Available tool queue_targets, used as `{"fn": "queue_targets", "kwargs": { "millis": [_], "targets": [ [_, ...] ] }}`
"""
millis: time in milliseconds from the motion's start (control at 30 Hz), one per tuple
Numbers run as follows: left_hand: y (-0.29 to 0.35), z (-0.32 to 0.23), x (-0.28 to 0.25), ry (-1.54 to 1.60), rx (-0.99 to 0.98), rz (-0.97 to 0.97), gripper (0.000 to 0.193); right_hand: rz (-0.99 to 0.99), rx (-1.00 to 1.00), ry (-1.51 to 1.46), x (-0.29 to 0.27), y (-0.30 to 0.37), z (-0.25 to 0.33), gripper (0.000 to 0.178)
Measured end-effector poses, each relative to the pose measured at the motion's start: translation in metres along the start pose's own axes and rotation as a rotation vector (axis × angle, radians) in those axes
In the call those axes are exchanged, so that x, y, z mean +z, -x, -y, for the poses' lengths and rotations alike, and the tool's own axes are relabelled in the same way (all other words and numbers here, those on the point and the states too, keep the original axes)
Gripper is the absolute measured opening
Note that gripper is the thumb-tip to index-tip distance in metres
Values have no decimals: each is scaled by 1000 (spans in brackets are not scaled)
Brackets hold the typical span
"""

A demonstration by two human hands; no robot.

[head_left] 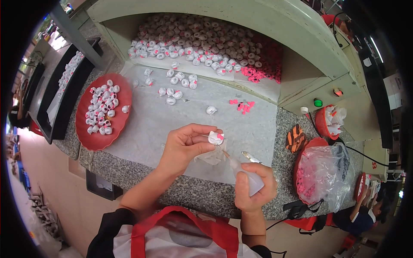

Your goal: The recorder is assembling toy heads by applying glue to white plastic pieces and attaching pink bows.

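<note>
My left hand [180,148] pinches a small white figurine head [214,138] with a pink bow between thumb and fingers, above the paper sheet [142,124]. My right hand [260,191] is wrapped round a translucent squeeze bottle [254,182], its thin nozzle tilted up toward the head; whether the tip touches it, I cannot tell. A metal tool [250,157] lies on the paper just beyond the bottle. One white piece [211,110] lies alone beyond my left hand, with a cluster of small pink pieces [243,106] to its right. Several white pieces [177,80] lie farther off.
A red dish [81,129] of white heads stands at left, beside a black tray [51,116]. At the back, a pale green booth [241,17] holds heaped heads and pink pieces. On the right are a red basket [322,124] and a plastic bag [333,172] over a red dish.
</note>
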State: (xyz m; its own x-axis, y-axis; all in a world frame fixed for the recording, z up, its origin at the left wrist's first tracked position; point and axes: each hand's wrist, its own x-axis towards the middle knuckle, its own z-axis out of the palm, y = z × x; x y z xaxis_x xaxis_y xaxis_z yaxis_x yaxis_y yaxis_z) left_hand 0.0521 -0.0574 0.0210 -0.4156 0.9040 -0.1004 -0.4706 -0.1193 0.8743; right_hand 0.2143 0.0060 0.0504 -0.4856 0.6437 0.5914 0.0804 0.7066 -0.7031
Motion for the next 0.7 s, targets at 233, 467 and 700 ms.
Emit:
{"fn": "queue_targets", "kwargs": {
  "millis": [233,467,700],
  "targets": [
    [-2,1,1,-5,6,20,32,-105,248,-97,5,1,1,17],
    [-7,6,-6,-37,28,-81,32,-97,895,-576,17,-17,-55,13],
    [-11,12,-4,-70,23,-89,31,239,521,680,43,-63,-136,25]
  ]
}}
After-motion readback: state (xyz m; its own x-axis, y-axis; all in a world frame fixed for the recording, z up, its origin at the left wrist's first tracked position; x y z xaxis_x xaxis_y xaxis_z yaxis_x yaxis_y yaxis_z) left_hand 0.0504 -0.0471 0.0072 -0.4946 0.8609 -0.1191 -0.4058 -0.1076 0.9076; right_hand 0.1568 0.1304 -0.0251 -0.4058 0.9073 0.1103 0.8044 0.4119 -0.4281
